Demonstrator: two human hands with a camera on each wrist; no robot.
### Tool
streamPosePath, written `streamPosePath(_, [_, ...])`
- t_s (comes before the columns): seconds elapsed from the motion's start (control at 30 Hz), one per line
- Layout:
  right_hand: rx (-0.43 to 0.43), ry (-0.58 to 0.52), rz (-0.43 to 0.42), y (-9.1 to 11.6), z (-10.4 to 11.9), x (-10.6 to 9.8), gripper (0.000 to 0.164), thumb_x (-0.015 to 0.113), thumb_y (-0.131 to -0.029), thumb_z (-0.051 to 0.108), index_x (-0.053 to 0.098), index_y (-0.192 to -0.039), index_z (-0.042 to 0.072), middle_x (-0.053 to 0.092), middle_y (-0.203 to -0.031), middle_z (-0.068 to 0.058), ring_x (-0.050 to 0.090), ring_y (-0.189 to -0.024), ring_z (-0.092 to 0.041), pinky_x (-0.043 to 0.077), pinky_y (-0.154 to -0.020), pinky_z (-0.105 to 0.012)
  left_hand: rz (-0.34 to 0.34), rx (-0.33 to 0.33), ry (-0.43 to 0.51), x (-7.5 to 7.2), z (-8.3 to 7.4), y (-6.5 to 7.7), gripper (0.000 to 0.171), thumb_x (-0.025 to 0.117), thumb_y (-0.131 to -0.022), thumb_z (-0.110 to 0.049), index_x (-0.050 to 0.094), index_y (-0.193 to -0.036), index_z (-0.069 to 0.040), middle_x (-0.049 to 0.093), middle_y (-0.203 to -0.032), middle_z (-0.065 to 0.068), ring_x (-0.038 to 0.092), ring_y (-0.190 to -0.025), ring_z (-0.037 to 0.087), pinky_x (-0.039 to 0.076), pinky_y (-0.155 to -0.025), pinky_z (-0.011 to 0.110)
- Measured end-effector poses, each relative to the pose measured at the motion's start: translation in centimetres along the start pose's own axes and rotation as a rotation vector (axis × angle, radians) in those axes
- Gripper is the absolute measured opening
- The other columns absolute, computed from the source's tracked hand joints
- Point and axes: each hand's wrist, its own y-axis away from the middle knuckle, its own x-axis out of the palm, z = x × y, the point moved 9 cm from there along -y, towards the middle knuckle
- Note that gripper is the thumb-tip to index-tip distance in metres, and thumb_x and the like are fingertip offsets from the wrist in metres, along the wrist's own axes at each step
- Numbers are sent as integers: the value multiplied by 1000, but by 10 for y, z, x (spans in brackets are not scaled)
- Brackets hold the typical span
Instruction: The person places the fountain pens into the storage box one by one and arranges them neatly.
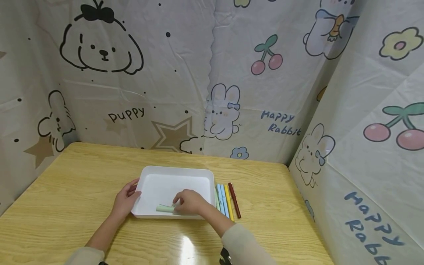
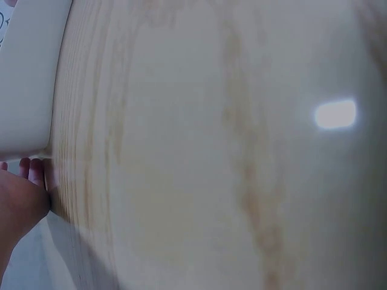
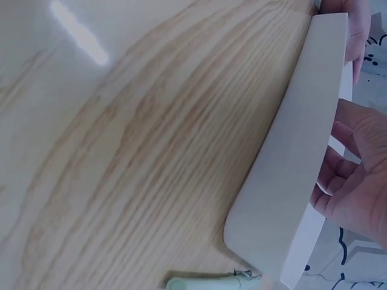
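A shallow white tray [image 1: 212, 184] lies on the table. My left hand [image 1: 126, 198] holds its left side, with the thumb over the rim and the other fingers along the outside; in the left wrist view those fingers are by the tray's corner. Inside the tray, near the front wall, lies a light green pen [image 1: 165, 208]. My right hand [image 1: 190, 202] reaches over the tray and pinches the pen's right end with curled fingers. From the right wrist, the tray wall [image 3: 290, 157] hides the pen and the fingertips of my right hand [image 3: 357, 175].
Right of the tray lie a green pen [image 1: 217, 198], light blue pens [image 1: 223, 200], a yellow pen [image 1: 228, 202] and a dark red pen [image 1: 235, 200], side by side. The wooden table [image 1: 99, 162] meets a printed cloth [image 1: 159, 88] at the back and right.
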Motion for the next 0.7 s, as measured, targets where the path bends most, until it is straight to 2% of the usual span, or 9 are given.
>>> streamPosePath(0.07, [-3,5,-4,1,-1,-2,20,70,-81,24,71,-100,16,64,-83,3,51,-72,-6,43,-66,-20,-3,3,2,0,0,0,52,47,-96,-12,33,-145,-9,43,-140,22,43,-124,30,36,-78,8])
streamPosePath(0.17, [-15,21,-16,2,-2,-7,21,70,-81,25,71,-100,17,64,-83,3,53,-72,-6,44,-66,-20,-4,3,5,-1,0,0,52,47,-96,-12,33,-145,-9,43,-139,22,43,-124,30,35,-77,6])
streamPosePath(0.4, [-12,9,-36,8,-7,-20,21,68,-83,26,71,-103,17,64,-86,2,54,-75,-6,44,-68,-22,-4,-10,-16,0,-1,0,52,47,-96,-13,33,-145,-10,43,-139,22,43,-124,30,40,-85,17])
streamPosePath(0.7, [-7,-64,-81,12,-16,-33,21,70,-83,23,71,-102,12,64,-83,1,51,-74,-7,42,-66,-21,-5,-13,3,1,-2,2,52,47,-95,-11,33,-145,-9,42,-139,23,43,-123,30,35,-75,6])
